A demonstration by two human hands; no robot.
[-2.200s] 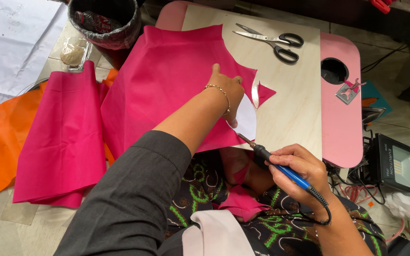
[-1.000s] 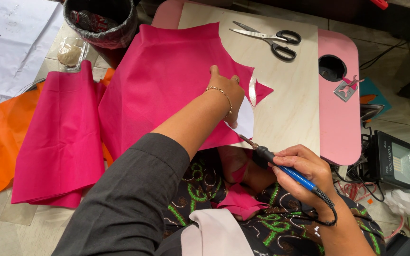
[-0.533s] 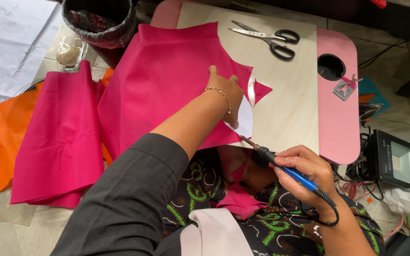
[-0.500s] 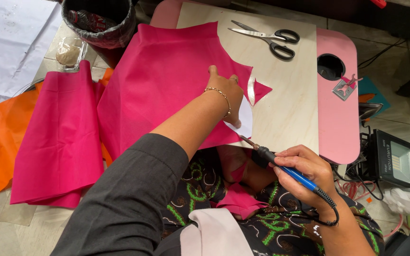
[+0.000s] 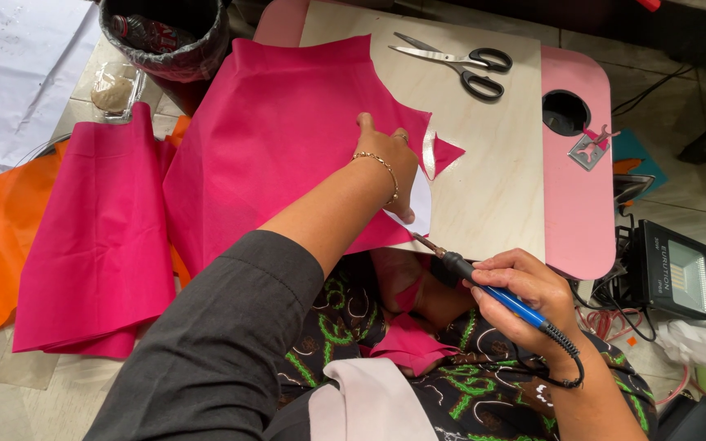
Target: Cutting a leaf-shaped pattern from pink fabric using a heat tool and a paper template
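A large sheet of bright pink fabric (image 5: 279, 139) lies across a small wooden-topped table (image 5: 500, 171). My left hand (image 5: 390, 159), with a thin bracelet at the wrist, presses flat on the fabric's right edge, over a white template (image 5: 420, 208). My right hand (image 5: 525, 298) grips a blue-handled soldering iron (image 5: 484, 282) like a pen. Its metal tip touches the fabric edge at the table's near edge, just below my left hand. A small cut pink scrap (image 5: 447, 153) lies beside my left hand.
Black-handled scissors (image 5: 459, 64) lie at the table's far side. The pink table rim (image 5: 582, 204) has a round cup hole (image 5: 565, 113). More pink and orange fabric (image 5: 83, 245) is piled on the floor at left, near a black bin (image 5: 165, 33). A flood lamp (image 5: 672, 278) sits right.
The soldering iron tip has crept slightly left along the fabric edge, toward my left hand. My left hand stays pressed in place.
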